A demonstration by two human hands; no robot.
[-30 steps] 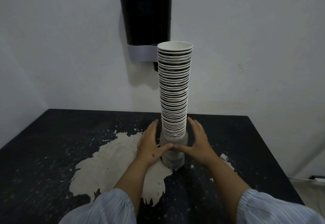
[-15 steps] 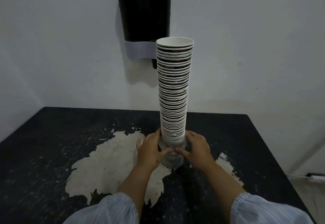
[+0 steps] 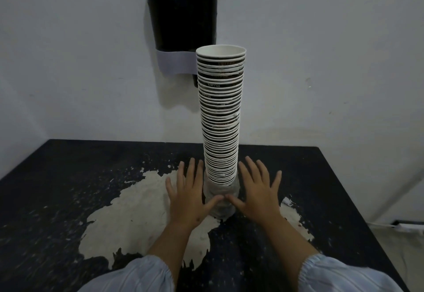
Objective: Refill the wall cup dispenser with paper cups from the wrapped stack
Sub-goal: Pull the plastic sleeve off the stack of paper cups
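Cup stack [image 3: 220, 117] upright (hands [image 3: 188, 196] splayed)

Plain room, wall cup dispenser [image 3: 181, 16], worn table [image 3: 68, 177]

Cup stack [image 3: 220, 117] on table [image 3: 68, 177], dispenser [image 3: 180, 16] on wall behind-left.

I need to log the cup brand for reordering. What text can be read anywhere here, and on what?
"COFFEE": white letters on a dark band of the tall stack of paper cups, near the top, blurred.
A second white word lower on that stack: too blurred to read.
Black wall dispenser: no text visible.
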